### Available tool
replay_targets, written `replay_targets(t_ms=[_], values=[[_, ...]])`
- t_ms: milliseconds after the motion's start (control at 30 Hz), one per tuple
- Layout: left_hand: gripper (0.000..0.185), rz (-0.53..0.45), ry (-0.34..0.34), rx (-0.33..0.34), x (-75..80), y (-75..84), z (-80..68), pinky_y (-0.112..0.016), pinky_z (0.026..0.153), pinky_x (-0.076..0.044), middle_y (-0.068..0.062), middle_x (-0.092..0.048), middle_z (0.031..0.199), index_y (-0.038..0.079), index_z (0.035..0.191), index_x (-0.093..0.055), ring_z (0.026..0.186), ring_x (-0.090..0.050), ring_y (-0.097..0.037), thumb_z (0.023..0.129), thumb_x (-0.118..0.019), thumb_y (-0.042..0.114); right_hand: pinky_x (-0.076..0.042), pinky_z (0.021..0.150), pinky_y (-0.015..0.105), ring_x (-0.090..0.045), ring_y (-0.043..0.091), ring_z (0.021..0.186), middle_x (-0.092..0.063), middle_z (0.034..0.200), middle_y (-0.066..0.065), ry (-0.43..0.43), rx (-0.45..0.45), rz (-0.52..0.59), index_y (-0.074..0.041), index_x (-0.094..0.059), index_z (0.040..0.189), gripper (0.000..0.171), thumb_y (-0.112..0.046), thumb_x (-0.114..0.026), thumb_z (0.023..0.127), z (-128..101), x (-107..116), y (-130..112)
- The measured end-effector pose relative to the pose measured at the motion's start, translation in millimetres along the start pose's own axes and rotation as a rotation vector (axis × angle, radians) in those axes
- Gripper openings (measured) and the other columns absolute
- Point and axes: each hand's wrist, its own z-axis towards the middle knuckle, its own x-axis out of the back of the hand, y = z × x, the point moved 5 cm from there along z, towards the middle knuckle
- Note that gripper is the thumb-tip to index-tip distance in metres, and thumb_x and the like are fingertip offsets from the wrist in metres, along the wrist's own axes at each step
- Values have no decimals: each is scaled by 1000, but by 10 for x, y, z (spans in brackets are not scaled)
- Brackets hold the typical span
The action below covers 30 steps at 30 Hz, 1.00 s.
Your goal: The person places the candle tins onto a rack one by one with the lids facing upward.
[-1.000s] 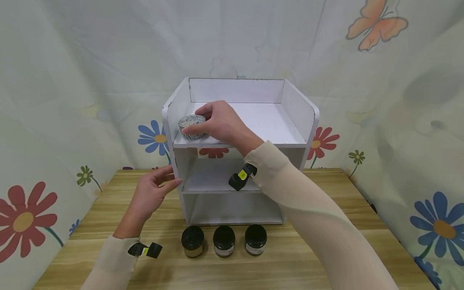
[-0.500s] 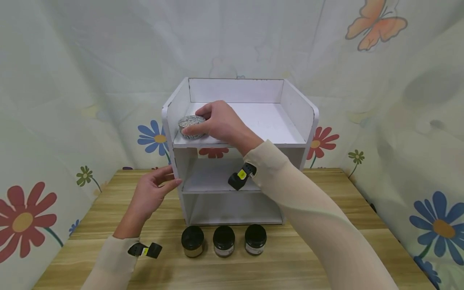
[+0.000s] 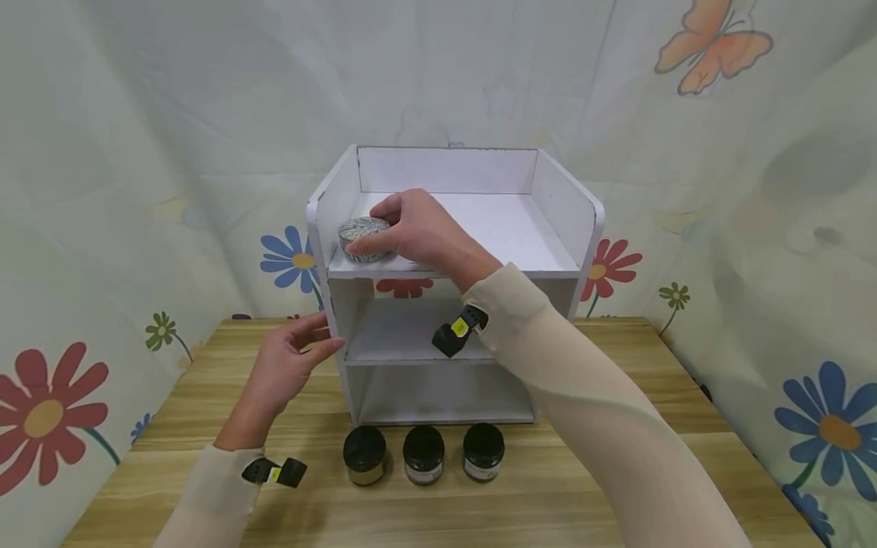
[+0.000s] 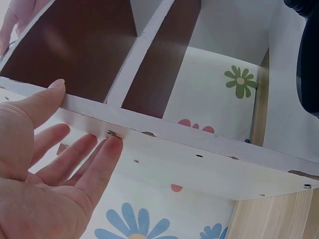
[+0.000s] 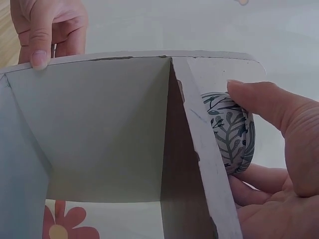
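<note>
R hand (image 3: 421, 230) grips the patterned tin (image 3: 359, 230), which sits betw. its thumb & fingers atop the white shelf unit (image 3: 496, 228); my L hand (image 3: 288, 361) holds the unit's side edge. Tin & hands look unmoved vs. half a sec ago.

Soft, even light in the head view; faint shadows; right wrist view dimmer.

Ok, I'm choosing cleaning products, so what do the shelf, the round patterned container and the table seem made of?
Shelf: likely board with smooth white coating; chipped edges expose a brown core.

Round container: perhaps smooth printed metal, judging by its rounded edge and leaf pattern; could be plastic.

Table: wood or laminate, smooth-looking, with streaked grain.
</note>
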Motion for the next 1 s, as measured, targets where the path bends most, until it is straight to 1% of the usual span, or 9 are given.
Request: replay_targets(t_ms=[200,333,533,700,833,1000], values=[[64,0,2,4,-1,4,0,-57,104,-53,-7,-57,150,26,149,-55,134,-58,-35,92,-73,49,-55,91,28,-62,16,107,-67,126,-1,-7,0,-4,-17,-59,144,73,-44,-85,82,-12,7,-7],[64,2,5,7,-2,3,0,-56,105,-53,-7,-58,149,25,149,-56,134,-58,-34,93,-73,49,-54,96,30,-62,15,110,-66,132,0,-6,1,-3,-16,-57,145,76,-45,-86,81,-31,32,-1],[65,3,8,12,-3,9,-7,-56,105,-53,-7,-57,150,25,149,-55,135,-58,-34,92,-73,50,-53,105,34,-62,14,121,-66,137,1,8,19,-21,-15,-59,143,72,-44,-84,83,-66,97,36],[65,4,9,15,2,16,-17,-56,104,-53,-8,-57,150,24,149,-55,135,-57,-35,92,-73,50,-52,106,33,-61,15,125,-65,138,0,22,49,-36,-14,-59,143,70,-44,-83,84,-116,133,67],[65,6,8,13,1,17,-15,-57,105,-53,-7,-57,150,24,149,-56,135,-57,-34,92,-73,50,-52,107,33,-62,15,126,-65,140,1,40,82,-9,-13,-60,142,70,-43,-84,83,-191,162,82],[66,6,11,19,5,19,-20,-57,105,-53,-8,-57,150,24,149,-55,135,-57,-35,92,-73,50,-52,106,31,-62,16,124,-66,136,0,73,114,50,-13,-62,139,65,-41,-84,84,-288,203,121]])
